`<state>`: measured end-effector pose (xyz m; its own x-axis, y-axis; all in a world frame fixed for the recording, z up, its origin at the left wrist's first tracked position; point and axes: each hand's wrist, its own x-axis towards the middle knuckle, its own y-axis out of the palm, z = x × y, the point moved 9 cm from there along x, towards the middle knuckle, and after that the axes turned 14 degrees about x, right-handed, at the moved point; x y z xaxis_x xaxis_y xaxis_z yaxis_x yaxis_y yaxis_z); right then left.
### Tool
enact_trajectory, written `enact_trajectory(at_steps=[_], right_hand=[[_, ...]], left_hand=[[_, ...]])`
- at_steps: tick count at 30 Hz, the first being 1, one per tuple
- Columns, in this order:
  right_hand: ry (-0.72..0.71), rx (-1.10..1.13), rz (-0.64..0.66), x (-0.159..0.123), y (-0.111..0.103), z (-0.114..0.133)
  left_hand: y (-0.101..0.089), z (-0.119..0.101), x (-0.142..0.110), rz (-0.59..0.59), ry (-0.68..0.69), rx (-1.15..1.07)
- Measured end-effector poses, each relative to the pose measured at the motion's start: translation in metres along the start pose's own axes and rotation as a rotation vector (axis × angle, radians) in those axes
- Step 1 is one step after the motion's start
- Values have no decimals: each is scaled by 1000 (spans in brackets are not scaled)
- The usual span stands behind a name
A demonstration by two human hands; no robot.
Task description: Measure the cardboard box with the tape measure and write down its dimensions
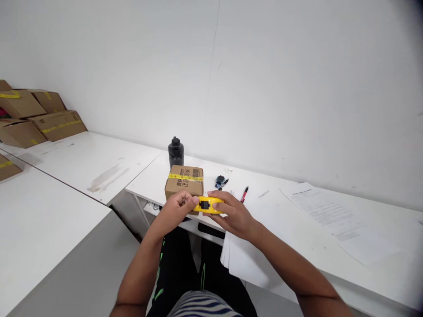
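Observation:
A yellow utility knife [209,205] with a black slider is held level between my two hands, in front of the cardboard box. My right hand [234,212] grips its right end, thumb on the yellow body. My left hand [181,207] is closed at the left end, with the thumb pressed against it and the fingers curled. No blade can be made out. Just behind lies the small cardboard box [178,187], with yellow tape across its printed top; my hands and the knife cover part of its front.
Behind the box stands a black bottle [176,152]. To the right are a small dark blue-and-black object [220,180], a red-and-black pen [245,194] and printed papers [327,215]. Taped cartons [62,125] are stacked far left. A gap separates the left tables from my desk.

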<state>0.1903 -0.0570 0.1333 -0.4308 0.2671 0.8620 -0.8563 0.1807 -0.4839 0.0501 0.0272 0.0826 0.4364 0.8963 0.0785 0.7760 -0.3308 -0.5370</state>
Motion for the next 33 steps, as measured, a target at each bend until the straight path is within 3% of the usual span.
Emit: enact_trajectory(at_steps=[2,4,6,8,11,14,16,19,25,28,31,33], right_hand=[[43,6,-13,-1,-10,-11],[145,10,-51,-3,-29,-35],[304,18,-100,-11,-51,-68],[497,65,-125,-23,-65,-106],[711,162,-88,-37,-61,-147],[723,216,-6,-32,-36,-158],[681,233,22,-25,-22,-156],[641,215,40,-19,-11,-153],[608,132,26,-15,-25,-146],[462,25,8,-5,-35,-110],[302,-120,-127,0,-31,-55],[255,-217,-247,-1,-16,-22]], left_hand=[[-19,4,4,-30,-14,-44],[-56,13,12,-146,-25,-94],[-100,29,24,-327,-38,-133],[-123,53,41,-369,-110,-156],[-115,82,68,-224,-235,-37],[-81,96,81,-20,-293,116],[-65,99,82,57,-291,146],[-58,98,80,80,-271,145],[-74,73,80,36,-119,261],[-93,48,80,31,-95,341],[-115,8,93,-83,-34,408],[-110,-19,111,-72,52,463]])
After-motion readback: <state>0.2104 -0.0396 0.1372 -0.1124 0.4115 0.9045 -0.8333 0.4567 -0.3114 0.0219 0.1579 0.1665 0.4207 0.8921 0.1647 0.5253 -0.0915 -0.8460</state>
